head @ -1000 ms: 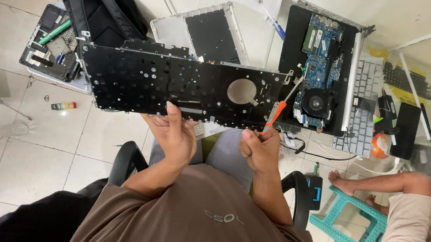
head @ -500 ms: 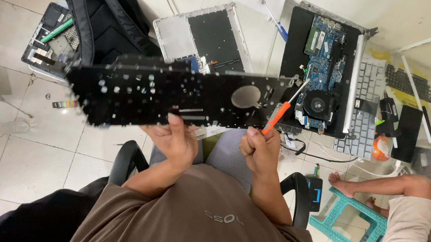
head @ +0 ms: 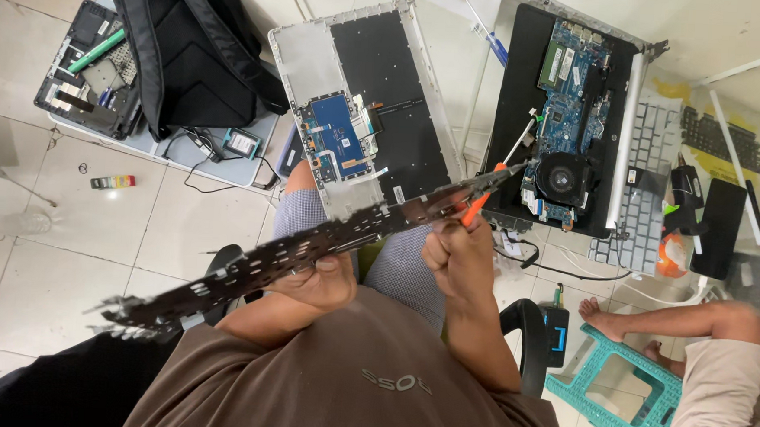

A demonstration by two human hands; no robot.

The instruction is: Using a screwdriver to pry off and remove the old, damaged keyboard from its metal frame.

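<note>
A person is sitting in a chair, seen from above, working over a tiled floor (head: 180, 220) crowded with laptop parts. A black backpack (head: 181, 47) is lying at the upper left, partly over a grey tray (head: 253, 159) of cables, with another tray of small parts (head: 89, 64) beside it.

Directly ahead, a silver palm rest (head: 364, 100) is lying upside down across the person's knees, showing the black back of a keyboard and a small blue board. To its right, an opened laptop (head: 567, 119) is exposing its mainboard and round fan, well apart from the hands. A white keyboard (head: 655, 176) is leaning beside it.

The thing in hand is a long black perforated plate (head: 309, 244), already lifted free and tilted almost edge-on, running from lower left up to the right above the lap. The left hand (head: 320, 280) is gripping it from below, fingers curled around its middle. The right hand (head: 460, 261) is closed in a fist around an orange screwdriver (head: 476, 205), its tip near the plate's upper end.

Judging from this, disassembly is looking well advanced: the plate is off and both laptops are lying open. Refitting or swapping parts appears to be what is left.

Another person's bare leg (head: 652, 319) is resting on a teal stool (head: 618, 386) at the lower right.
</note>
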